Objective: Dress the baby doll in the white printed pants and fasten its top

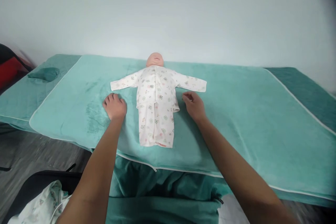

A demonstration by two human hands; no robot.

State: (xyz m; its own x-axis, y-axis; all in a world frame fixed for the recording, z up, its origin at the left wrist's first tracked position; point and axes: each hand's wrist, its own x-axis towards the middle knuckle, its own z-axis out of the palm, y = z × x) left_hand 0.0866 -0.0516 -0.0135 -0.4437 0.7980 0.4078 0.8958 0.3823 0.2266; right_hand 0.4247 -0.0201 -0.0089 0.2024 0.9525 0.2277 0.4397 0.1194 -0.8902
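Note:
A baby doll (154, 59) lies on its back on the green bed cover (236, 112), head toward the wall. It wears a white printed jacket (148, 89) with both sleeves stretched sideways, and matching trousers (154, 126); its hands and feet are hidden in the cloth. My left hand (114, 106) rests palm down on the cover below one sleeve, fingers slightly apart and holding nothing. Below the other sleeve, beside the jacket's hem, is my right hand (193, 105). Its fingers are curled in, with nothing visible in them. Neither hand grips the clothes.
A white wall (168, 14) runs behind the bed. At the left end the bed has a face hole (44, 74). A black chair (31, 182) at the lower left bears printed white cloth (43, 204). Something red (12, 71) stands at the far left.

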